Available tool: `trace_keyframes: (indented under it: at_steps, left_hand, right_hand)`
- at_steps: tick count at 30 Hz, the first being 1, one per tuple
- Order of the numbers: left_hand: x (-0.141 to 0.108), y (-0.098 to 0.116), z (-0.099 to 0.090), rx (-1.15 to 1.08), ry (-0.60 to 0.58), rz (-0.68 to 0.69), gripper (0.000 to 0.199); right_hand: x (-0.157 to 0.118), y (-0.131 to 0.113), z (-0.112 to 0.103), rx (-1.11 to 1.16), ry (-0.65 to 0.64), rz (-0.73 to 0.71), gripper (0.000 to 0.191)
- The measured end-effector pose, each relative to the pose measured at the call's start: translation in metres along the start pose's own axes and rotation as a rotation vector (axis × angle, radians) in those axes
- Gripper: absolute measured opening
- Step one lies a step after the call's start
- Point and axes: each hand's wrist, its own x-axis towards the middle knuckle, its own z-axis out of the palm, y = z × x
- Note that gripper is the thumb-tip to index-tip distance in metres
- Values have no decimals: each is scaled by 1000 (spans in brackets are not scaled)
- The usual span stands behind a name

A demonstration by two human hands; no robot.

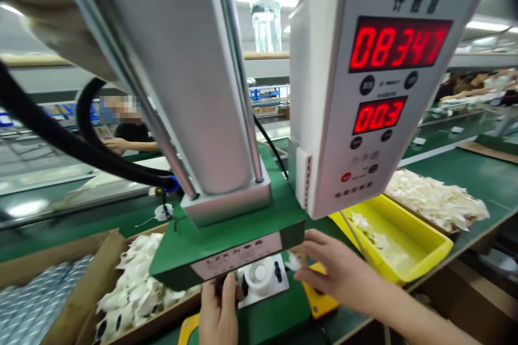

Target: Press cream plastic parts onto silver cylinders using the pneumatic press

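A green press machine (230, 242) with a metal cylinder stands in the middle. Under its head, a round white fixture (259, 275) sits on a metal plate. My left hand (220, 307) is at the plate's left side, fingers closed around a small dark thing that is mostly hidden. To the right of the plate, my right hand (334, 272) pinches a small white piece (293, 262). Beside that hand is a yellow block (319, 299) on the machine's base, and another yellow block (188, 330) shows left of my left hand.
A counter box (380, 97) with red digits hangs at upper right. A yellow bin (423, 242) and a pile of white pieces (437, 199) lie right. Boxes of white parts (140, 280) and silvery tubes (48, 291) stand left. Across the tables, a person (131, 132) is seen.
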Motion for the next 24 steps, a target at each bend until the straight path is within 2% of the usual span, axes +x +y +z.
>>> trace_keyframes:
  at_steps: [2, 4, 8, 14, 16, 19, 22, 24]
  left_hand:
    - [-4, 2, 1, -18, -9, 6, 43]
    - [-8, 4, 2, -66, -25, 10, 38]
    - [-14, 7, 3, -160, -26, -12, 35]
    - [-12, 4, 3, -212, -26, -18, 36]
    - [-11, 1, 5, -212, -33, -14, 38]
    - [-13, 0, 7, -194, -28, -4, 38]
    - [-21, 2, -3, -153, 15, 14, 38]
    - [-26, 3, -22, -65, 75, 6, 41]
  right_hand:
    - [22, -19, 30, -8, -14, -93, 23]
    - [40, -26, 50, -61, -19, -174, 18]
    - [51, -27, 66, -96, -17, -256, 17]
    - [35, -21, 82, -75, 82, -116, 22]
    - [29, -17, 88, -103, 84, -129, 32]
    - [16, -9, 95, -246, 109, -225, 53]
    - [-4, 8, 96, -376, 280, -307, 56]
    - [-22, 25, 93, -382, 388, -303, 49]
